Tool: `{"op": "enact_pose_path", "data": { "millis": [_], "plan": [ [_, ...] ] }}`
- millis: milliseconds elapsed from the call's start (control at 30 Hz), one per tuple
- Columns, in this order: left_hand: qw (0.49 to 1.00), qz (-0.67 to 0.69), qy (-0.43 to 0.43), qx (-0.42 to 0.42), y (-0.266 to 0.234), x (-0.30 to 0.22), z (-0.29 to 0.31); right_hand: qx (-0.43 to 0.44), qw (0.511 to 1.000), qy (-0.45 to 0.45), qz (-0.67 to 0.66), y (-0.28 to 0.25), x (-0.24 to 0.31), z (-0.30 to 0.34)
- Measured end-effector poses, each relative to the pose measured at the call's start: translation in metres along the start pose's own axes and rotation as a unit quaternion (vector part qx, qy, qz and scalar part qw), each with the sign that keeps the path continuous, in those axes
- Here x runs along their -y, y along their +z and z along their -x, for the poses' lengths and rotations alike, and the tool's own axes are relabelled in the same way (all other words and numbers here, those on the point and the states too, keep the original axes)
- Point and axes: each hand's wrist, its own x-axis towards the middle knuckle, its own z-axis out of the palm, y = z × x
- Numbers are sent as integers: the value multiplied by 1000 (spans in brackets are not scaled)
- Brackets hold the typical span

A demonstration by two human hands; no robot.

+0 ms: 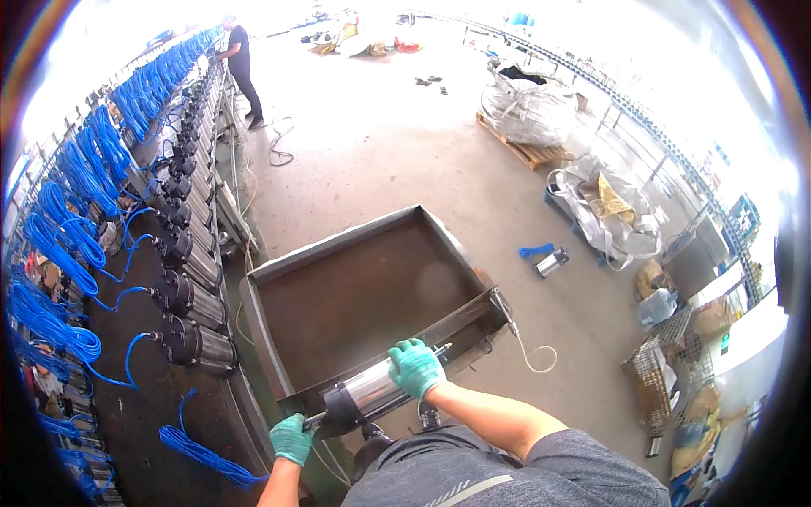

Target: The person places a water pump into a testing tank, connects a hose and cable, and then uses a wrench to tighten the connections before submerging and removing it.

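Note:
A submersible pump (372,395) with a shiny steel barrel and a black end lies across the near edge of a metal tank (269,338). My right hand (416,368), in a green glove, is wrapped over the barrel toward its right end. By the black end, my left hand (292,439), also gloved in green, closes on the short part that sticks out there. Dark brown liquid or a brown bottom shows inside the tank. At the tank's right corner sits a valve-like fitting (504,311) with a thin pale hose (541,365).
Along the left runs a dark bench (139,422) with a row of similar pumps (198,345) and coiled blue cables (59,317). A person (240,72) stands at its far end. Another pump (552,262) lies on the floor at right, near white bulk bags (530,110) and a conveyor (663,148).

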Motion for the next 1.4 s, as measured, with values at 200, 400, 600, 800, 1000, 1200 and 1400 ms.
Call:
{"op": "enact_pose_path", "data": {
  "millis": [200,400,600,800,1000,1200,1400],
  "plan": [
    [980,158,-34,120,-9,14,-5,0,1000,3,-1,1,0,1],
    [618,638,-314,337,-21,18,-7,-15,1000,-3,11,4,-2,-1],
    [927,374,4,7,18,18,7,8,999,-23,25,16,-2,1],
    [939,271,-40,208,4,34,-13,-9,1000,-24,12,23,1,0],
    [995,29,57,70,4,23,-14,18,1000,-4,8,24,2,-1],
    [996,40,16,77,4,22,-10,-6,1000,-18,20,24,4,-1],
    [632,667,-315,238,-8,15,-4,3,1000,-13,22,22,5,-1]
  ]
}}
